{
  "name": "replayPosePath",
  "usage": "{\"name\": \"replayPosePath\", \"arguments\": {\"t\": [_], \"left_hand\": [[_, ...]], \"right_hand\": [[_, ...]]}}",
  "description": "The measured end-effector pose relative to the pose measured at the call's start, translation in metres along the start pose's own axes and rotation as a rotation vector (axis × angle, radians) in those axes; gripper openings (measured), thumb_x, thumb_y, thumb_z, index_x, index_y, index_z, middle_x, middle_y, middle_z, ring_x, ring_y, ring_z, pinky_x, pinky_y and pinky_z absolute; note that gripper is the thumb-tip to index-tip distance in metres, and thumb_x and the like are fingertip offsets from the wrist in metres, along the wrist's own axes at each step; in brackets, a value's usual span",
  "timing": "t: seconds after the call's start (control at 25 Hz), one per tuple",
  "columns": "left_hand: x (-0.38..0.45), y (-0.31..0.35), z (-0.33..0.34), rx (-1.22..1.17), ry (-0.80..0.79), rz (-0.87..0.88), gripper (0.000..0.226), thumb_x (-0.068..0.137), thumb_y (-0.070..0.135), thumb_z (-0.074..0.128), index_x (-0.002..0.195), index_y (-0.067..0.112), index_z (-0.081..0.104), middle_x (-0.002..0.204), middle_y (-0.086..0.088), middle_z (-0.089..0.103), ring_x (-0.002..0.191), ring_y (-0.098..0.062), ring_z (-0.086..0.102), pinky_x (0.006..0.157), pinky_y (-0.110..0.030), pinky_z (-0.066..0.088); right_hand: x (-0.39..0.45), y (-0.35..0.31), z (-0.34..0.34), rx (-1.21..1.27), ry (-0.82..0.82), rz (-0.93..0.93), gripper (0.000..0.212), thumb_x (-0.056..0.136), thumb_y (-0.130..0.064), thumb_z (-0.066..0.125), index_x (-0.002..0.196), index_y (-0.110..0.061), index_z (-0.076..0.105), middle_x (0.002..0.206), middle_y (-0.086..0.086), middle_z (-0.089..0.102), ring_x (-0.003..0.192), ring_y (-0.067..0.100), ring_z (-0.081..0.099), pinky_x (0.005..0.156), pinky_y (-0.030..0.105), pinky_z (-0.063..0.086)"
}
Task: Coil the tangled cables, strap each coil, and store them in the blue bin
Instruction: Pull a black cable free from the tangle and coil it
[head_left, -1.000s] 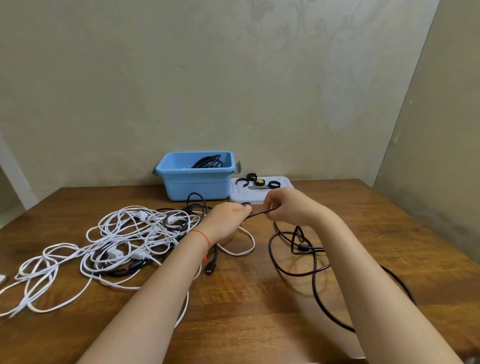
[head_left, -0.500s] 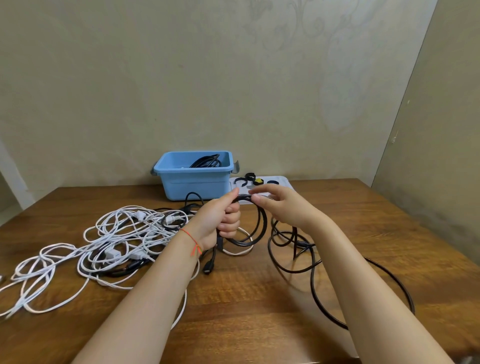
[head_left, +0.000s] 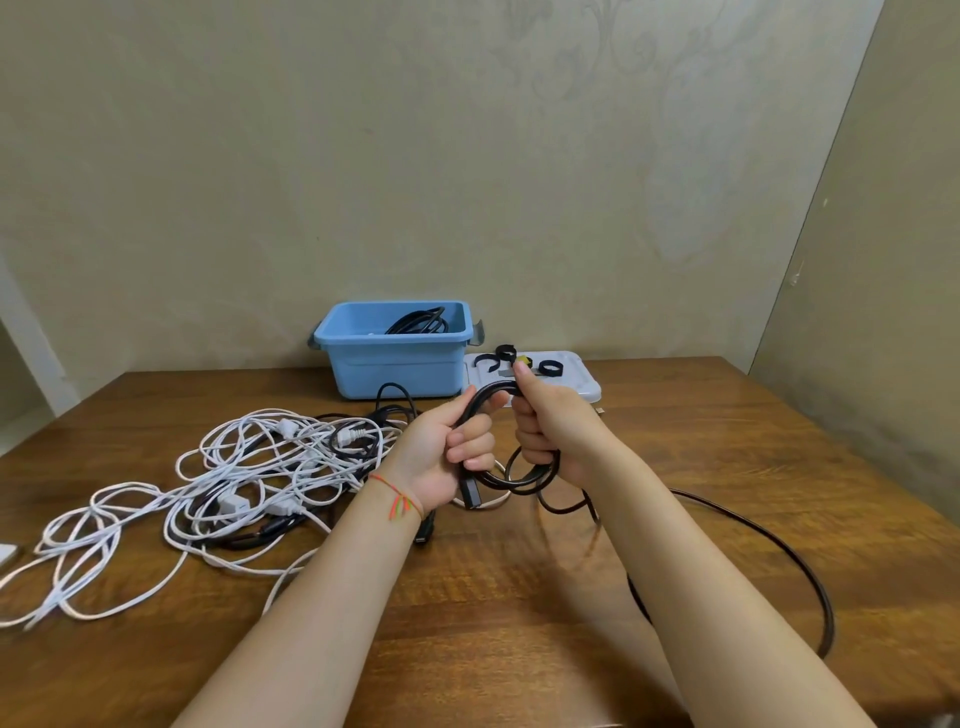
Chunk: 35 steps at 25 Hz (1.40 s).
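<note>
Black cable (head_left: 524, 480) gripped by left hand (head_left: 447, 457) and right hand (head_left: 550, 431).

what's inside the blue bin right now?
Inside the blue bin, a coiled black cable leans toward the back right corner, and something small and white shows near the middle. The front wall hides the bin's floor, so anything lower down cannot be seen.

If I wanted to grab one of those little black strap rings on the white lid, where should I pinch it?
Probably the closed black strap ring at the right of the white lid. It lies flat and apart from the other straps, so come from above and pinch across its band, one finger inside the hole and the thumb outside. Both hands are busy with the black cable now.
</note>
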<state>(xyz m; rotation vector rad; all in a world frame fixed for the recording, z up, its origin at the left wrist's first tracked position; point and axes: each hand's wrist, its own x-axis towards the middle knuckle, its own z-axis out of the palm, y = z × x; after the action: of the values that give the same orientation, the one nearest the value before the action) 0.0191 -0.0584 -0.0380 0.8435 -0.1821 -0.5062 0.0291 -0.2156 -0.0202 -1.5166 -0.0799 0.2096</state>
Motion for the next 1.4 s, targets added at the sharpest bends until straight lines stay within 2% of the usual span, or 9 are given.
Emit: {"name": "replayPosePath", "arguments": {"t": [0.2,0.44,0.72,0.88,1.0,1.08,1.2,1.28,1.4], "left_hand": [[-0.002,0.0,0.002,0.033,-0.031,-0.071,0.052,0.101,0.048,0.042,0.058,0.019,0.038,0.04,0.008,0.021,0.032,-0.006,0.017,0.038,-0.021,0.014],[0.006,0.007,-0.011,-0.227,0.266,0.165,0.058,0.105,0.042,0.038,0.051,0.02,0.038,0.039,0.007,0.02,0.029,-0.008,0.017,0.034,-0.023,0.015],[0.007,0.023,-0.03,-0.333,0.458,0.29,0.058,0.106,0.043,0.035,0.053,0.02,0.037,0.038,0.007,0.022,0.028,-0.009,0.017,0.031,-0.02,0.017],[0.007,0.016,-0.022,-0.229,0.388,0.186,0.06,0.106,0.042,0.037,0.05,0.02,0.039,0.04,0.007,0.022,0.03,-0.009,0.018,0.033,-0.021,0.016],[0.009,0.006,-0.011,-0.147,0.357,0.115,0.056,0.105,0.042,0.042,0.053,0.02,0.037,0.041,0.007,0.021,0.032,-0.008,0.017,0.035,-0.023,0.015],[0.013,-0.001,-0.006,-0.101,0.343,0.086,0.055,0.104,0.041,0.044,0.054,0.021,0.036,0.042,0.007,0.02,0.033,-0.008,0.017,0.037,-0.023,0.014],[0.018,-0.008,-0.002,-0.043,0.344,0.046,0.055,0.104,0.041,0.045,0.053,0.02,0.036,0.042,0.007,0.02,0.032,-0.008,0.017,0.037,-0.023,0.013],[0.021,-0.009,-0.002,0.028,0.356,0.032,0.055,0.104,0.042,0.044,0.053,0.02,0.036,0.041,0.007,0.02,0.031,-0.009,0.017,0.036,-0.022,0.014],[0.02,-0.004,-0.005,0.288,0.402,0.032,0.053,0.101,0.046,0.05,0.056,0.021,0.035,0.043,0.006,0.022,0.031,-0.009,0.019,0.035,-0.02,0.016]], "right_hand": [[0.001,0.006,0.004,-0.008,-0.001,0.022,0.051,0.099,-0.056,0.045,0.065,-0.019,0.039,0.052,-0.005,0.023,0.042,0.011,0.021,0.04,0.024,0.02],[-0.003,0.011,-0.011,-0.293,-0.083,0.096,0.024,0.096,-0.025,0.064,0.106,-0.003,0.065,0.078,0.01,0.068,0.067,0.022,0.066,0.067,0.036,0.057],[-0.002,0.001,-0.042,-0.817,0.108,-0.005,0.007,0.09,-0.02,0.069,0.092,-0.015,0.072,0.084,0.001,0.075,0.089,0.023,0.07,0.08,0.033,0.057],[-0.005,0.002,-0.047,-1.168,0.371,-0.257,0.059,0.082,-0.048,0.075,0.13,-0.019,0.058,0.128,0.004,0.051,0.126,0.024,0.044,0.097,0.034,0.041],[-0.009,0.005,-0.05,-1.193,0.223,0.11,0.111,0.066,-0.073,0.073,0.148,-0.013,0.03,0.146,0.014,0.037,0.132,0.031,0.04,0.102,0.043,0.043],[-0.008,0.015,-0.05,-1.105,0.154,0.177,0.102,0.068,-0.074,0.072,0.139,-0.009,0.038,0.132,0.011,0.052,0.113,0.024,0.053,0.085,0.035,0.051],[0.0,0.026,-0.051,-0.995,0.3,0.067,0.049,0.089,-0.05,0.064,0.109,-0.007,0.052,0.095,0.004,0.06,0.078,0.015,0.055,0.063,0.03,0.047],[0.005,0.025,-0.055,-0.947,0.318,0.044,0.021,0.095,-0.026,0.056,0.098,-0.006,0.059,0.088,0.007,0.063,0.074,0.019,0.058,0.061,0.03,0.047],[0.003,0.017,-0.066,-0.721,0.184,-0.04,0.017,0.098,-0.019,0.055,0.1,-0.01,0.069,0.082,0.002,0.071,0.074,0.016,0.067,0.065,0.028,0.053]]}}
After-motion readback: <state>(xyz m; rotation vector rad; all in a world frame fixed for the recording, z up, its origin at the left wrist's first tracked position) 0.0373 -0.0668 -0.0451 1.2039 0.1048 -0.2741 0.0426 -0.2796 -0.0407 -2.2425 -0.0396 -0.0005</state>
